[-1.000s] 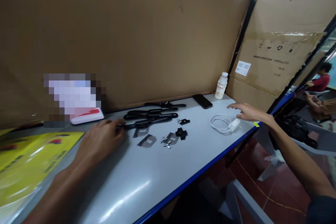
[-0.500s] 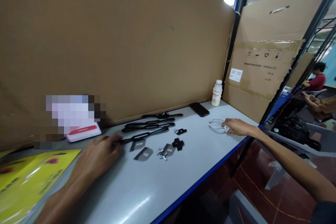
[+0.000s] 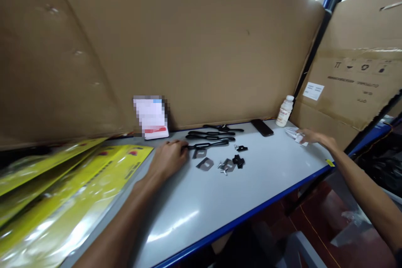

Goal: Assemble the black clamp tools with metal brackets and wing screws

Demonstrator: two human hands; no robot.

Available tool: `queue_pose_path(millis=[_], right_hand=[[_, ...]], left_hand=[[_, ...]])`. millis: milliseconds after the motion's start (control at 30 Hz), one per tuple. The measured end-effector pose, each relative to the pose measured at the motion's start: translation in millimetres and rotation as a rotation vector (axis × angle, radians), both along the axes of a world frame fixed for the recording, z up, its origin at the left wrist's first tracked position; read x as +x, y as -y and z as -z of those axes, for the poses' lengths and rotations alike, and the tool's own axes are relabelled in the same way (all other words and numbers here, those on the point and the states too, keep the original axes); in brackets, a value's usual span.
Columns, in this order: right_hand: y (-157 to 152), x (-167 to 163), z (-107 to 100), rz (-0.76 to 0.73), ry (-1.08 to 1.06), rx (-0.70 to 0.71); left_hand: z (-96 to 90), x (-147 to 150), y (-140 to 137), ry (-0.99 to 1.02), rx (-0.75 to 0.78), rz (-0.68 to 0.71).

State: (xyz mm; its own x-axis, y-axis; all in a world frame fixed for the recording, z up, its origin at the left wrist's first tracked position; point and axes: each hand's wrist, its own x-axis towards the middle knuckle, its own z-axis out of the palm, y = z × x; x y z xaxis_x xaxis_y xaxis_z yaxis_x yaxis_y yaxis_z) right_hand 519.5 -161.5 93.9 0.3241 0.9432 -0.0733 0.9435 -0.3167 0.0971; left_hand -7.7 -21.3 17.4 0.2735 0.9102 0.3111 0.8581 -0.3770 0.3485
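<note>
At the left end of a black slotted bar [image 3: 209, 145], my left hand [image 3: 169, 157] has its fingers closed on the tip. Behind it lie more black slotted bars [image 3: 210, 135]. Flat grey metal plates [image 3: 205, 164], small silver wing-type screws [image 3: 223, 171], a black cross-shaped knob [image 3: 238, 161] and a small black piece [image 3: 241, 148] lie in front and to the right. Far to the right, my right hand [image 3: 309, 136] is closed on a coiled white cable [image 3: 292, 133], close to the tabletop; its fingertips are slightly blurred.
A phone with a lit screen [image 3: 153, 119] leans against the cardboard wall [image 3: 204, 50]. Yellow plastic packages [image 3: 103, 180] are piled at the left. A dark phone [image 3: 262, 127] and a white bottle [image 3: 284, 112] stand near the back right. The table's blue edge [image 3: 220, 234] runs along the front.
The view has swung left, so the table's items appear farther right. My right hand has carried the white cable toward the back right, nearer the bottle. My left hand stays at the bar's end.
</note>
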Motion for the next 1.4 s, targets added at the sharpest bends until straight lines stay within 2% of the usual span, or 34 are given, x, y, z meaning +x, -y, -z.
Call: queue_pose_path(millis=[67, 133, 233, 300, 400, 467, 533, 667, 733, 800, 867, 900, 967, 1067, 1133, 1200, 1300, 1400], right_hand=[[3.4, -11.3, -9.8, 0.017, 0.080, 0.025], [5.4, -36.1, -19.7, -0.007, 0.183, 0.134], [1.5, -100.6, -29.6, -0.161, 0.157, 0.248], [-6.0, -154.2, -29.8, -0.245, 0.052, 0.232], [-21.7, -228.4, -20.9, -0.460, -0.076, 0.169], [-34.5, -263.3, -13.8, -0.631, -0.107, 0.120], [-49.4, -283.1, -9.4, -0.740, -0.138, 0.063], [-83.0, -283.3, -7.2, -0.696, -0.230, 0.076], [-98.0, -270.3, -4.9, -0.631, -0.270, 0.115], [-109.6, -253.2, 0.0, -0.523, -0.285, 0.216], [-117.1, -235.2, 6.8, -0.407, -0.286, 0.318], [-119.3, -226.8, 10.4, -0.386, -0.297, 0.321], [-121.3, -213.0, 16.6, -0.437, -0.362, 0.233], [-119.6, -202.1, 20.5, -0.547, -0.430, 0.069], [-117.0, -199.5, 19.5, -0.541, -0.399, 0.017], [-114.2, -198.3, 17.5, -0.508, -0.388, -0.083], [-111.2, -198.0, 17.5, -0.475, -0.451, -0.238], [-110.3, -201.3, 22.0, -0.478, -0.460, -0.250]], left_hand=[[0.1, 0.6, -0.8, -0.145, 0.026, 0.045], [-0.6, 2.5, -1.4, -0.187, 0.043, 0.086], [-3.6, 7.4, -0.9, -0.160, 0.037, 0.140], [-6.2, 10.3, 0.4, -0.138, -0.003, 0.145], [-8.0, 11.3, 2.2, -0.101, -0.092, 0.146], [-6.4, 9.7, 2.5, -0.085, -0.153, 0.159], [-3.3, 7.2, 2.1, -0.087, -0.195, 0.169], [0.9, 4.9, 2.7, -0.150, -0.199, 0.199], [0.1, 5.9, 4.8, -0.189, -0.177, 0.207], [-2.7, 7.2, 7.3, -0.211, -0.149, 0.203], [-6.9, 7.8, 9.1, -0.181, -0.128, 0.211], [-9.3, 7.7, 9.7, -0.133, -0.123, 0.210], [-14.5, 6.7, 10.6, 0.043, -0.180, 0.194], [-23.1, 5.5, 14.0, 0.492, -0.451, 0.169], [-29.2, 6.0, 18.2, 0.829, -0.614, 0.192], [-34.6, 7.8, 23.1, 1.084, -0.697, 0.197], [-39.3, 12.3, 30.2, 1.245, -0.757, 0.147], [-40.2, 18.4, 36.2, 1.220, -0.748, 0.114]])
